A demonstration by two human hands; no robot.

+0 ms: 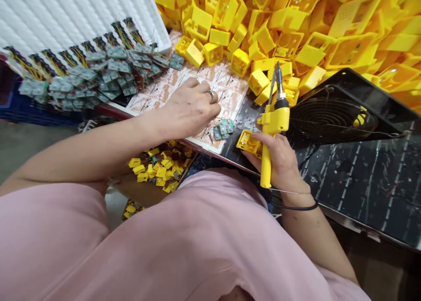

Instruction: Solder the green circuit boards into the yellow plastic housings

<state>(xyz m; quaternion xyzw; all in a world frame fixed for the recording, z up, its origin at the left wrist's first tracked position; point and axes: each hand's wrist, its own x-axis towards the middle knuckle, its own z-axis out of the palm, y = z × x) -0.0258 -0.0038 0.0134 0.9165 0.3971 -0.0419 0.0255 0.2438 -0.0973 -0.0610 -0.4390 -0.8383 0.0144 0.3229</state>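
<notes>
My right hand is closed around a yellow soldering gun, its metal tip and feed tube pointing up and away from me. The same hand also grips a small open yellow plastic housing beside the gun. My left hand rests low over the patterned paper with its fingers curled in. Its fingertips are partly hidden, so what they hold cannot be made out. Just below that hand lie a few small circuit boards, at the table's front edge.
Yellow plastic housings are heaped across the back. At the left, bunched circuit boards with wires lie by a white foam tray. A black fan stands at the right. Below the table, a box holds small yellow parts.
</notes>
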